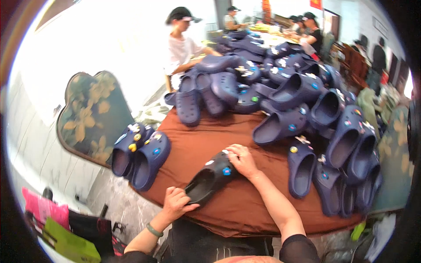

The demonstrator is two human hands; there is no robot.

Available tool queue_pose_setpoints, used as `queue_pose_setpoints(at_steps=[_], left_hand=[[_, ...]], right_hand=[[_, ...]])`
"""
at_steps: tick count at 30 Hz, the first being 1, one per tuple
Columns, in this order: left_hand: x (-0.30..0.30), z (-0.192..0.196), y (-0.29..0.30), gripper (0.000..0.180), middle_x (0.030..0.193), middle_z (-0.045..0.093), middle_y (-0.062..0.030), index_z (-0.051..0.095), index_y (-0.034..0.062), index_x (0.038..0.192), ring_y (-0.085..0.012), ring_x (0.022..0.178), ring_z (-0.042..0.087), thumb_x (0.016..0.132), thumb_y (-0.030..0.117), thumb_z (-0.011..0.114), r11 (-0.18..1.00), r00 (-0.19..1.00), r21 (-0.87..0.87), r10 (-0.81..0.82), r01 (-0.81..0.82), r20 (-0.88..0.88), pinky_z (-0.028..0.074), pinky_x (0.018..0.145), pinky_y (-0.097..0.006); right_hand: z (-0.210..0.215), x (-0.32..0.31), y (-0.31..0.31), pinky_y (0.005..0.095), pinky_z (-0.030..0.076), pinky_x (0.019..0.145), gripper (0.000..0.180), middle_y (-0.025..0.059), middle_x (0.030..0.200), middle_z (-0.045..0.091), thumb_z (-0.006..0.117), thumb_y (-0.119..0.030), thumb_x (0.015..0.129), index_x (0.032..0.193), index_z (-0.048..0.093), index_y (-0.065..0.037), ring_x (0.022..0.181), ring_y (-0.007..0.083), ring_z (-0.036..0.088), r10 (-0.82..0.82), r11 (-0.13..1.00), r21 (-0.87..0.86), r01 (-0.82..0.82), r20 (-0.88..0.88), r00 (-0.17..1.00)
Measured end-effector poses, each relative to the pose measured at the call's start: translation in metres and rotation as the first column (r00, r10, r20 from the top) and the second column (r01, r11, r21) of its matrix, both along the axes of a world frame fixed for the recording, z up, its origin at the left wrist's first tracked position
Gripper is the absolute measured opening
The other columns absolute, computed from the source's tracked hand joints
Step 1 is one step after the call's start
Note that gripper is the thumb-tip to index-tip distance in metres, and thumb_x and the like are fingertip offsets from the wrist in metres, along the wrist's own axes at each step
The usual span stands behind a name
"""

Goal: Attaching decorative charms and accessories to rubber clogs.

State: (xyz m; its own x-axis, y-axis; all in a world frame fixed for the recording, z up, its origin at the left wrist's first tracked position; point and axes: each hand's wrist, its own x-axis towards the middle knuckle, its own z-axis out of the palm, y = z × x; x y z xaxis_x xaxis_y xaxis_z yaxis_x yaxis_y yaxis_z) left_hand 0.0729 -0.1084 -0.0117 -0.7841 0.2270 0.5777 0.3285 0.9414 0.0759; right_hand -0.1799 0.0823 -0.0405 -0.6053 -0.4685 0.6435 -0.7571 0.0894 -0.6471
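A black foam clog (206,179) lies slantwise near the front of the brown-covered table, its opening toward me. My left hand (176,203), with a green bangle on the wrist, pinches the heel end. Over the toe end, my right hand (241,160) has its fingers closed at a small white charm (226,151). A blue charm (226,171) and another white piece sit on the clog's upper. Part of the toe is hidden under the right hand. To the left stand dark blue clogs (151,160) with yellow and blue charms.
Dark blue clogs (285,125) are heaped across the far and right parts of the brown cloth (219,136). A floral chair back (94,116) is at the left. Beyond the pile, a person (184,48) works; others sit farther back. Bags (70,239) lie low at the left.
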Motion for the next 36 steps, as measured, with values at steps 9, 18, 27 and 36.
queue_pose_setpoints(at_steps=[9,18,27,36], left_hand=[[-0.004,0.016,-0.002,0.039,0.065,0.050,-0.0026,0.062,0.0092,0.076,-0.0222,0.070,0.051,0.065,0.044,0.076,0.999,0.995,-0.014,-0.042,0.044,0.091,0.037,0.074,-0.036],[-0.074,0.036,0.009,0.036,0.116,0.062,-0.0079,0.055,0.0046,0.124,-0.0186,0.109,0.056,0.098,0.029,0.052,-0.091,0.607,0.753,-0.657,-0.652,0.447,0.043,0.096,-0.031],[-0.101,0.016,0.045,0.037,0.117,0.059,-0.0028,0.051,0.0090,0.125,-0.0145,0.108,0.055,0.092,0.020,0.062,-0.558,0.824,0.708,-0.564,-0.433,0.059,0.044,0.095,-0.031],[-0.117,0.012,0.032,0.038,0.105,0.064,-0.0054,0.056,0.0034,0.114,-0.0165,0.097,0.061,0.078,-0.004,0.066,-0.529,0.725,0.657,-0.688,-0.537,0.038,0.049,0.090,-0.031]], right_hand=[[-0.004,0.002,0.003,0.0404,0.043,0.092,0.040,0.0156,0.110,0.062,0.065,-0.034,0.085,0.105,0.064,0.000,0.105,0.0328,0.056,-0.099,0.992,0.084,0.093,0.066,0.993],[-0.001,0.004,-0.005,0.0366,0.047,0.089,0.039,0.0170,0.106,0.063,0.068,-0.033,0.084,0.106,0.064,0.000,0.101,0.0304,0.061,-0.026,1.000,0.019,0.021,0.327,0.945],[-0.009,0.000,0.000,0.0367,0.045,0.092,0.035,0.0159,0.109,0.060,0.070,-0.029,0.083,0.105,0.066,-0.003,0.105,0.0291,0.057,0.080,0.997,-0.034,-0.072,0.395,0.915],[-0.005,-0.001,-0.003,0.0337,0.046,0.091,0.033,0.0131,0.113,0.058,0.070,-0.025,0.084,0.107,0.065,-0.002,0.107,0.0250,0.057,0.036,0.998,0.028,-0.049,0.338,0.940]])
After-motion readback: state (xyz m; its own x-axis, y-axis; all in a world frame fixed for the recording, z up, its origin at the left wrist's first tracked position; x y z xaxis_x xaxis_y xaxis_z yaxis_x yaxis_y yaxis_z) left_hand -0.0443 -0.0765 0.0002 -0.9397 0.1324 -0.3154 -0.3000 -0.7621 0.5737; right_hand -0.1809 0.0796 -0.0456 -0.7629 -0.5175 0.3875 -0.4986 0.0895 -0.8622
